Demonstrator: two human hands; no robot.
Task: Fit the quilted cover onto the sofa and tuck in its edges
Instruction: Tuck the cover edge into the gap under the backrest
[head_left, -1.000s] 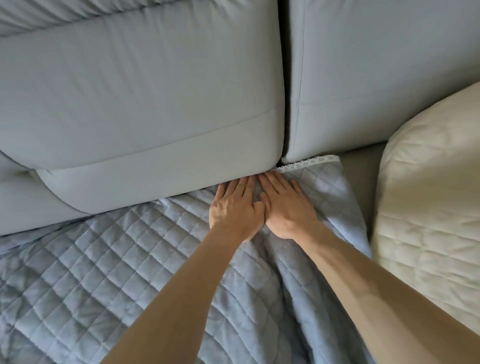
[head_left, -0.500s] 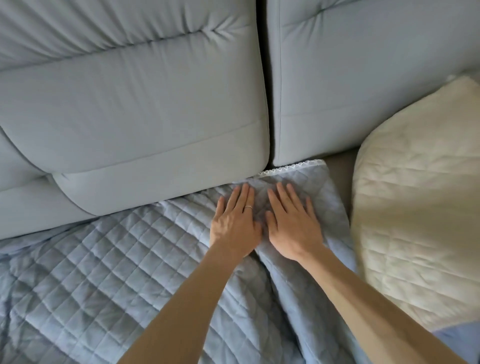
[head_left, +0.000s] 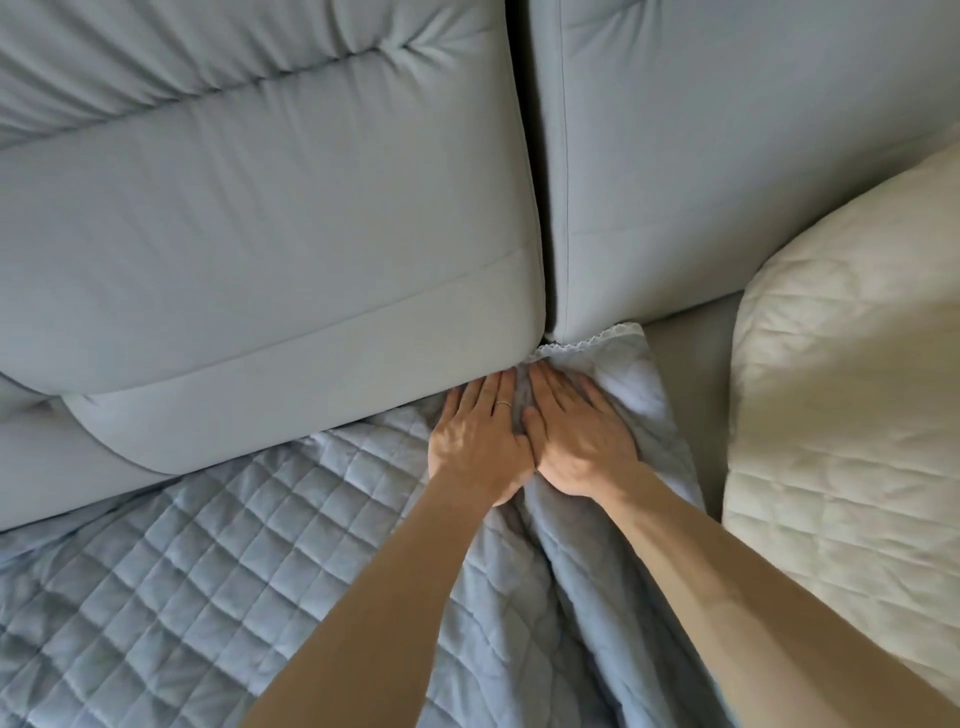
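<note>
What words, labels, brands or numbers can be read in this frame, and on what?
None can be read. The quilted cover, its lace trim, the sofa back cushions and the cream cushion bear no print or tag. The ring on the left hand is too small to show any marking.

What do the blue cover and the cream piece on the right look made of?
Likely textile both: the blue cover is matte quilted fabric, diamond-stitched, with lace trim; the cream piece is matte quilted fabric too, fibre unclear.

cream quilted cushion (head_left: 841, 415) | far right | partly sunlit | cut by frame edge
</note>
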